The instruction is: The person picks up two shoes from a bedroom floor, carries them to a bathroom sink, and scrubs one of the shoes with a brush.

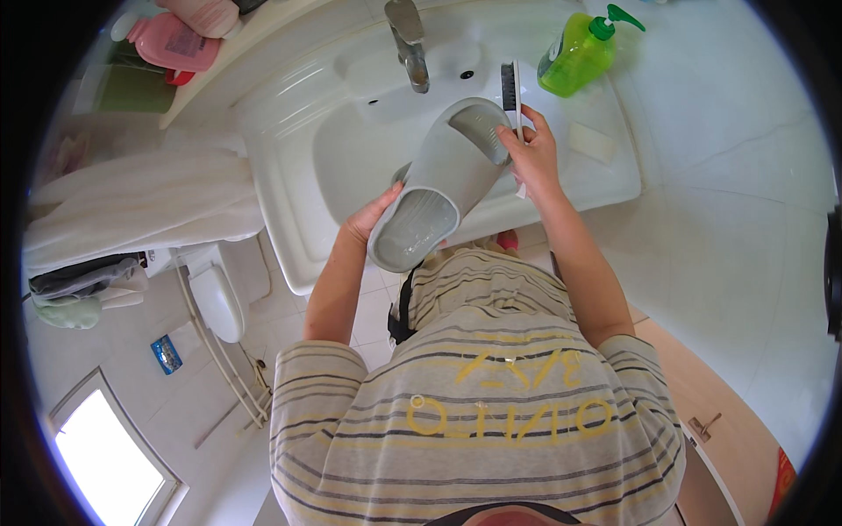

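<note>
A grey slide slipper (454,164) is held slantwise over the white washbasin (279,217). Its open toe points up and right; the wet-looking heel end faces me. My left hand (375,214) grips the heel end at its left side, with most fingers hidden underneath. In my right hand (536,151) is a scrub brush (508,87) with a white handle and dark bristles, held upright beside the toe. The right thumb is at the slipper's edge; whether it presses there I cannot tell. A small grey piece (400,173) shows behind the slipper, mostly hidden.
A metal faucet (411,49) stands at the basin's back. On the right are a green pump bottle (579,56) and a pale soap-like bar (592,143). Pink bottles (174,43) sit on a shelf at upper left, above a hanging white towel (145,210). A toilet (217,302) is further left.
</note>
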